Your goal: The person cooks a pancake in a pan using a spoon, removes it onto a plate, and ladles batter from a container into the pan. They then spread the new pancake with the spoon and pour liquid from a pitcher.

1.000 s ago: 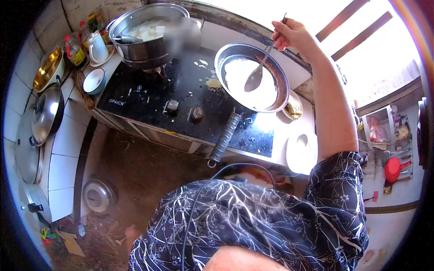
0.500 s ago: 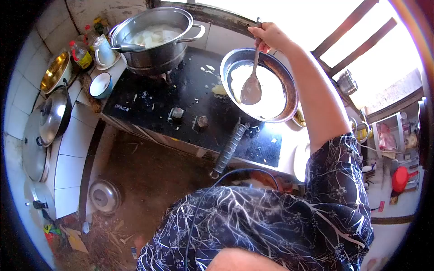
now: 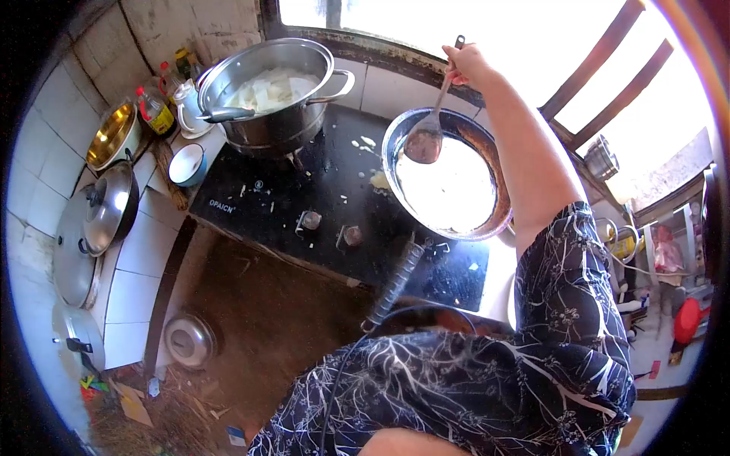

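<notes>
My right hand (image 3: 465, 64) is closed around the upper handle of a metal spatula (image 3: 423, 141). Its blade is over the upper left part of a frying pan (image 3: 505, 199), where a white layer (image 3: 449, 186) covers much of the bottom. The pan's wrapped handle (image 3: 397, 283) points toward my body. On the left of the black stove (image 3: 266, 216) stands a large steel pot (image 3: 277, 131) with pale pieces inside and a ladle (image 3: 228, 114) across its rim. My left hand is out of view.
A blue-white cup (image 3: 187, 165), a white pitcher (image 3: 186, 106) and sauce bottles (image 3: 155, 112) stand left of the pot. Lidded pans (image 3: 111, 209) line the left side. A metal basin (image 3: 190, 341) is on the floor. Window bars (image 3: 593, 68) are at the upper right.
The spatula blade has moved from the pan's middle to its upper left, with my right hand still on the handle. The whole view has shifted, with the stove now lower and farther right.
</notes>
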### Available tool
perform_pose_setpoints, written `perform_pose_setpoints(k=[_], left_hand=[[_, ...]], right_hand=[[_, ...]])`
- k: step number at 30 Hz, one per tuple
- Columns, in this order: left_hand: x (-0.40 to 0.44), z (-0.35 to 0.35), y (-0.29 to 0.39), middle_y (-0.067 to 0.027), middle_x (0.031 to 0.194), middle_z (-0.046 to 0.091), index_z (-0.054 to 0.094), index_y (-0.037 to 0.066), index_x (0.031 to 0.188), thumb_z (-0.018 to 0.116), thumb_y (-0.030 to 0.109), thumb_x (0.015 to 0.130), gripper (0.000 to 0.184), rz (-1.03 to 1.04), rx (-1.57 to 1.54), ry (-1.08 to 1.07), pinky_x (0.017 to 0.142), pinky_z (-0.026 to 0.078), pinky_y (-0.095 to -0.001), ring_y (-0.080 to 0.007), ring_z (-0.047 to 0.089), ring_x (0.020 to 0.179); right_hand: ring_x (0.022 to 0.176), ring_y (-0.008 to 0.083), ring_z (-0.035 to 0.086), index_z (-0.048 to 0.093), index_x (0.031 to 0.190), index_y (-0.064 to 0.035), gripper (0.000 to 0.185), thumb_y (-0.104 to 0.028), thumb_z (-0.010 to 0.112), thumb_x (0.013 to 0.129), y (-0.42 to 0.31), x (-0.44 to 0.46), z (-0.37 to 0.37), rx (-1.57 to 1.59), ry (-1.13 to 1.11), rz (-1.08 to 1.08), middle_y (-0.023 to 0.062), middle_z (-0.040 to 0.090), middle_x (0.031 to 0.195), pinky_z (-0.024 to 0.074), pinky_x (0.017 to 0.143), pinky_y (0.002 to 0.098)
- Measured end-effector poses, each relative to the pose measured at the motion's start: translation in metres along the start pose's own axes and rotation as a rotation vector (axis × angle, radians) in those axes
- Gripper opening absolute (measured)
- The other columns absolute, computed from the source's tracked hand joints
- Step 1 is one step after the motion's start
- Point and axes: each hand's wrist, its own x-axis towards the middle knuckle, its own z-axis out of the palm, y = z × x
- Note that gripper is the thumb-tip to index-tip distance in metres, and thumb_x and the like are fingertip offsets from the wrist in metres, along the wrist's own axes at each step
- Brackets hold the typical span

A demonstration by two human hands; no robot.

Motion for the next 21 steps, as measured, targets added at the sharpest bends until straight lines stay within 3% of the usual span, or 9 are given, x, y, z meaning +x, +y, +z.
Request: perform_pose_setpoints(k=[6, 7, 10, 11, 12, 17, 18, 21], left_hand=[[-0.009, 0.009, 0.002, -0.0150, 0.086, 0.062, 0.061, 0.007, 0.083, 0.057, 0.033, 0.067, 0.031, -0.001, -0.003, -0.018, 0.070, 0.048, -0.0407, -0.0324, 0.060, 0.082], [-0.013, 0.010, 0.002, -0.0150, 0.085, 0.062, 0.061, 0.007, 0.083, 0.057, 0.033, 0.067, 0.031, -0.002, -0.001, -0.023, 0.070, 0.048, -0.0407, -0.0324, 0.060, 0.082], [-0.023, 0.007, 0.001, -0.0149, 0.085, 0.062, 0.061, 0.007, 0.083, 0.057, 0.034, 0.067, 0.031, -0.008, 0.002, -0.047, 0.070, 0.048, -0.0407, -0.0324, 0.060, 0.082], [-0.019, 0.006, 0.000, -0.0149, 0.085, 0.062, 0.061, 0.007, 0.083, 0.057, 0.034, 0.067, 0.031, -0.006, 0.005, -0.046, 0.070, 0.048, -0.0407, -0.0324, 0.060, 0.082], [-0.018, 0.006, 0.000, -0.0149, 0.085, 0.062, 0.061, 0.007, 0.083, 0.057, 0.034, 0.067, 0.031, 0.001, 0.007, -0.045, 0.070, 0.048, -0.0407, -0.0324, 0.060, 0.082], [-0.014, -0.003, -0.004, -0.0148, 0.085, 0.062, 0.061, 0.007, 0.082, 0.057, 0.034, 0.067, 0.031, 0.023, 0.023, -0.046, 0.070, 0.048, -0.0407, -0.0324, 0.060, 0.081], [-0.011, -0.003, -0.006, -0.0148, 0.085, 0.062, 0.061, 0.007, 0.082, 0.057, 0.034, 0.067, 0.031, 0.029, 0.025, -0.042, 0.069, 0.048, -0.0407, -0.0324, 0.060, 0.081], [-0.008, -0.005, -0.009, -0.0147, 0.085, 0.062, 0.061, 0.007, 0.082, 0.057, 0.034, 0.067, 0.031, 0.050, 0.035, -0.037, 0.069, 0.048, -0.0407, -0.0324, 0.060, 0.081]], right_hand=[[0.047, 0.0172, 0.056, 0.052, 0.075, 0.0007, 0.039, -0.037, 0.054, 0.082, 0.027, 0.013, -0.025, 0.143, 0.249, 0.236, 0.0129, 0.059, 0.065, 0.0470, 0.038, 0.0272], [0.050, 0.0174, 0.058, 0.051, 0.081, 0.0006, 0.039, -0.038, 0.054, 0.082, 0.042, 0.029, -0.034, 0.143, 0.189, 0.300, 0.0131, 0.059, 0.066, 0.0454, 0.037, 0.0268], [0.049, 0.0167, 0.058, 0.049, 0.087, -0.0004, 0.039, -0.039, 0.054, 0.082, 0.080, 0.049, -0.054, 0.008, 0.267, 0.287, 0.0123, 0.059, 0.066, 0.0436, 0.034, 0.0262], [0.045, 0.0154, 0.056, 0.047, 0.090, -0.0015, 0.039, -0.039, 0.054, 0.082, 0.079, 0.032, -0.063, 0.207, 0.289, 0.316, 0.0113, 0.057, 0.066, 0.0420, 0.032, 0.0257], [0.045, 0.0154, 0.056, 0.047, 0.090, -0.0015, 0.039, -0.039, 0.054, 0.082, 0.084, 0.025, -0.071, 0.208, 0.294, 0.316, 0.0113, 0.057, 0.066, 0.0420, 0.032, 0.0257], [0.042, 0.0146, 0.053, 0.052, 0.080, -0.0022, 0.034, -0.036, 0.054, 0.083, 0.092, -0.014, -0.109, 0.262, 0.463, 0.351, 0.0094, 0.056, 0.063, 0.0408, 0.032, 0.0229], [0.048, 0.0135, 0.055, 0.056, 0.083, -0.0009, 0.035, -0.036, 0.051, 0.084, 0.101, -0.015, -0.119, 0.201, 0.474, 0.334, 0.0101, 0.059, 0.070, 0.0464, 0.037, 0.0244], [0.048, 0.0122, 0.055, 0.056, 0.079, -0.0020, 0.033, -0.034, 0.053, 0.083, 0.100, -0.038, -0.121, 0.236, 0.422, 0.256, 0.0088, 0.059, 0.069, 0.0465, 0.038, 0.0233]])
